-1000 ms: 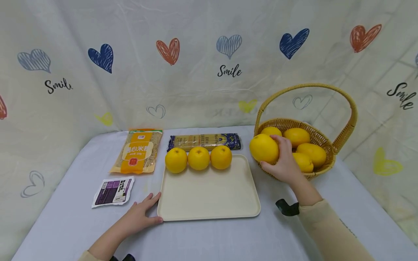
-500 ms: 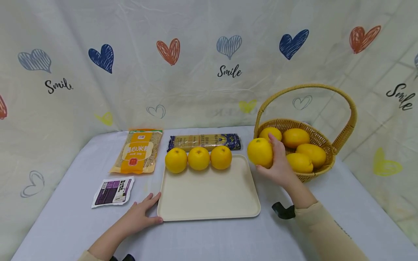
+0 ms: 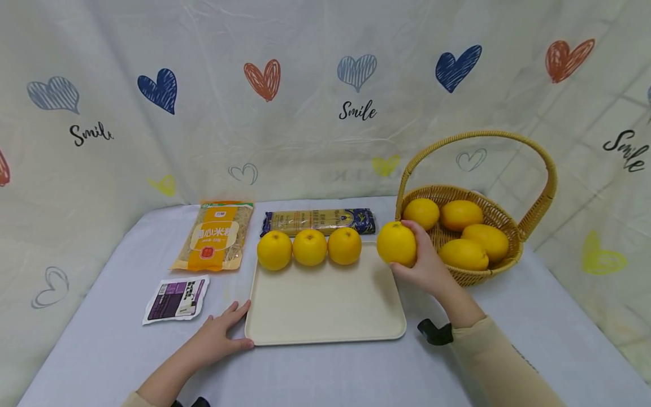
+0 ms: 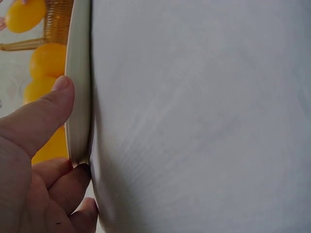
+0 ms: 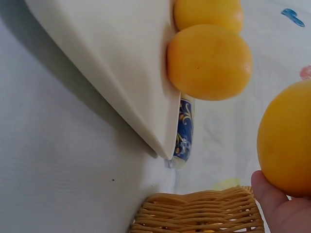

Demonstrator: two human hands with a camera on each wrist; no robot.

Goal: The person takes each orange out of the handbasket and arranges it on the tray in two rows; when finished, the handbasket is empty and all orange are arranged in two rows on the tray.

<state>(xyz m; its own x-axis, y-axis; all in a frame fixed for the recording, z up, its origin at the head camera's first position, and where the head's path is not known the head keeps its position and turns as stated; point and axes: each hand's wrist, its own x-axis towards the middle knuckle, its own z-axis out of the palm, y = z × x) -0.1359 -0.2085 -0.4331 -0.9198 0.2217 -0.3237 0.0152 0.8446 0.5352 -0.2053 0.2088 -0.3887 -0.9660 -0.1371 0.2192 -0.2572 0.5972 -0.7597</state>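
Observation:
In the head view, my right hand [image 3: 427, 265] grips a round yellow orange [image 3: 396, 244], thumb below and fingers behind it. The orange hangs over the back right corner of a cream tray [image 3: 325, 305]. My left hand [image 3: 216, 339] rests at the tray's front left corner, fingers spread; in the left wrist view the thumb [image 4: 60, 99] touches the rim. Three similar oranges, a left one [image 3: 274, 250], a middle one [image 3: 309, 247] and a right one [image 3: 344, 246], stand in a row along the tray's back edge. The right wrist view shows the held orange [image 5: 289, 141] at its right edge.
A wicker basket [image 3: 470, 277] with a tall handle stands right of the tray, holding a round orange [image 3: 421, 213] and three oblong yellow fruits. Behind the tray lies a blue-and-gold packet [image 3: 320, 220]. An orange-labelled bag [image 3: 213, 236] and a purple-and-white packet [image 3: 176, 299] lie on the left.
My right hand has carried the orange left and slightly toward me, from the basket's near left rim to the tray's back right corner. The left hand and tray have stayed still.

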